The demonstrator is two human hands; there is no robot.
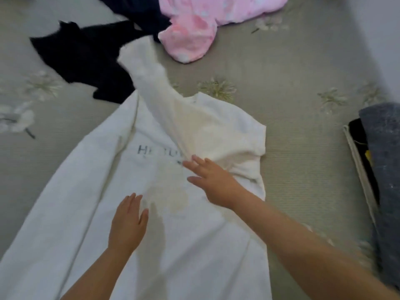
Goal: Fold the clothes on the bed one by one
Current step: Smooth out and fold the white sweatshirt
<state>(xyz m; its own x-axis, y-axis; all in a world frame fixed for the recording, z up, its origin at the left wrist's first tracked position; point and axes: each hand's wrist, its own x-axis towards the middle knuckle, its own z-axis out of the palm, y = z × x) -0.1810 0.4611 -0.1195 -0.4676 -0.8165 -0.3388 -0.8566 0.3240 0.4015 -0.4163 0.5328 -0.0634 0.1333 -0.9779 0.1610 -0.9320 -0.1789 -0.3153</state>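
Grey-green bedding [292, 131] printed with pale flowers fills the head view, and the clothes lie spread across it. Nearest the camera, a white sweatshirt [91, 202] is laid flat, running from the lower left corner up toward the centre, with dark lettering partly visible on its chest. One white sleeve [149, 76] is folded across the body and stretches up toward the top of the bed, its cuff lying over the edge of a black garment [86, 59]. Yellowish stains show on the fabric around the middle of the sweatshirt.

Both bare forearms reach in from the bottom edge. The left hand [127, 224] lies flat on the sweatshirt's front, fingers straight and together, grasping nothing. The right hand [214, 182] is spread out with fingers extended over the bunched fabric where the folded sleeve meets the body, its fingertips close to the lettering; it grips nothing, though whether the palm presses the cloth or sits just above it cannot be told.

Beyond the black garment, at the top of the bed, a fluffy pink garment [199, 33] lies crumpled, partly overlapping a dark navy piece [140, 9]. At the right edge, a blue-grey textile [385, 161] rests over a dark item with a pale border [359, 167].
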